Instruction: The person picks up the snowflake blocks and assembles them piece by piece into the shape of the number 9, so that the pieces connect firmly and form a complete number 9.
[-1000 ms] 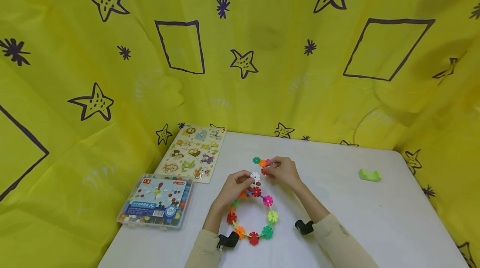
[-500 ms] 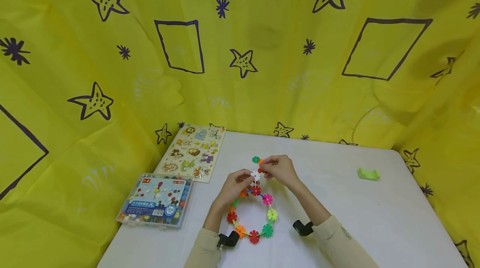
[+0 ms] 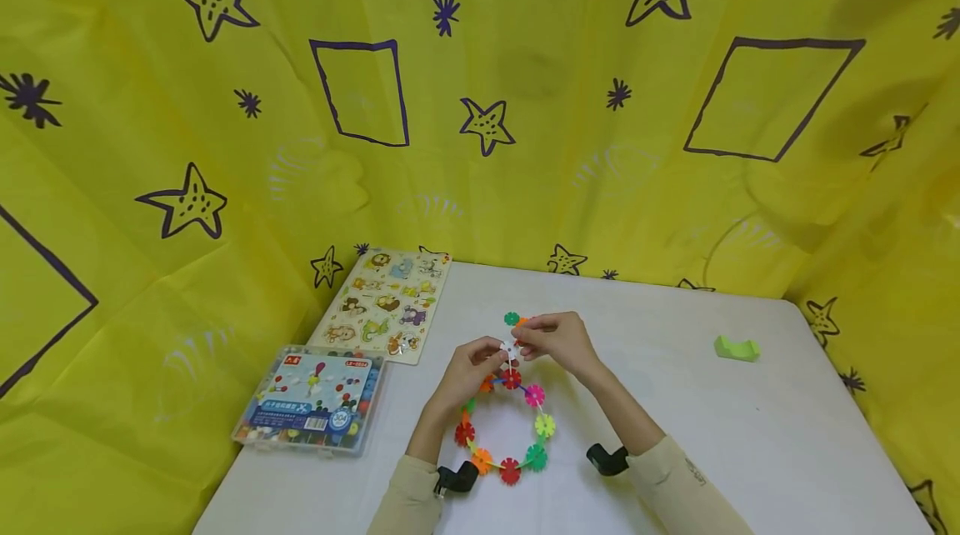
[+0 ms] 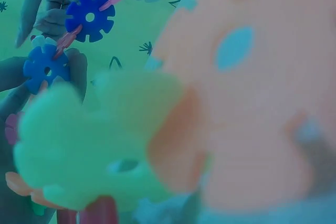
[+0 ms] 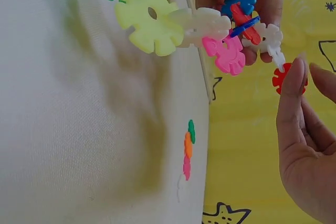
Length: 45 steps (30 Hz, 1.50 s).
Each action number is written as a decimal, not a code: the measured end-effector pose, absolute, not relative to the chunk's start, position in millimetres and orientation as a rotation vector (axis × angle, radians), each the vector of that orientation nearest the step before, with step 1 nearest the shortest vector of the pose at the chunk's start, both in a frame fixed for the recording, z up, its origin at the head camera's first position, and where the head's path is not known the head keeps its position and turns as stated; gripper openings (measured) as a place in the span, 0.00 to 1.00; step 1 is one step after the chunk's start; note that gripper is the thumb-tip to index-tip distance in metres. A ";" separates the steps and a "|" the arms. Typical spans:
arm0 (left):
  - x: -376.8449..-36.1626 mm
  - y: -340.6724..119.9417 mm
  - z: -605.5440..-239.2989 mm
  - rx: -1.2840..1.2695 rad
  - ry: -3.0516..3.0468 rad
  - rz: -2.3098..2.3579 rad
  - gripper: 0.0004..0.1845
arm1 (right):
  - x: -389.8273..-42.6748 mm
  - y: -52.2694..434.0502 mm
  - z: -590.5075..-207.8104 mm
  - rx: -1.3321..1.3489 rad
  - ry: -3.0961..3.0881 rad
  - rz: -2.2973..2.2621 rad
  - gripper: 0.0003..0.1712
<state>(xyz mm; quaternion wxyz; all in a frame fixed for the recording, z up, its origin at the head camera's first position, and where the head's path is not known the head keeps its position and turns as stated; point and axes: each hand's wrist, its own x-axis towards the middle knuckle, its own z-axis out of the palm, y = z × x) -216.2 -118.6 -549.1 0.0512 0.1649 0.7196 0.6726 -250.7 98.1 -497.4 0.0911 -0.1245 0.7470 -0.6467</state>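
Over the middle of the white table, both hands meet at the top of a ring of snowflake discs, a loop of coloured plastic pieces slotted edge to edge and lying flat, its near side towards the person. The left hand has its grip clamped on the white disc at the upper end of the ring, fingers curled round it, apparently to steady that end so the slot faces the other hand. The right hand pinches a small red disc between thumb and fingertips; the right wrist view shows it edge-on against a white piece of the chain, held so the notches line up. Just behind the right hand's fingers a short strip of green and orange discs lies on the table, close enough to draw from.

To the left, a clear plastic box of pieces sits shut near the table's edge, with an animal puzzle board beyond it against the yellow patterned cloth. A green block lies well apart on the right. The left wrist view is too blurred by close discs to add much.
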 end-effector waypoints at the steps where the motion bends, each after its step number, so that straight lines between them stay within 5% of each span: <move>1: -216.5 -118.7 -549.1 0.493 2.194 2.053 0.12 | -250.9 98.8 -497.7 -0.393 2.210 -1.923 0.17; 34: -216.0 -117.7 -551.9 0.437 2.110 2.100 0.11 | -253.7 91.5 -513.9 -0.425 2.188 -2.008 0.18; 45: -219.7 -120.4 -551.8 0.362 2.088 2.134 0.12 | -299.7 105.8 -530.9 -0.035 2.843 -1.428 0.13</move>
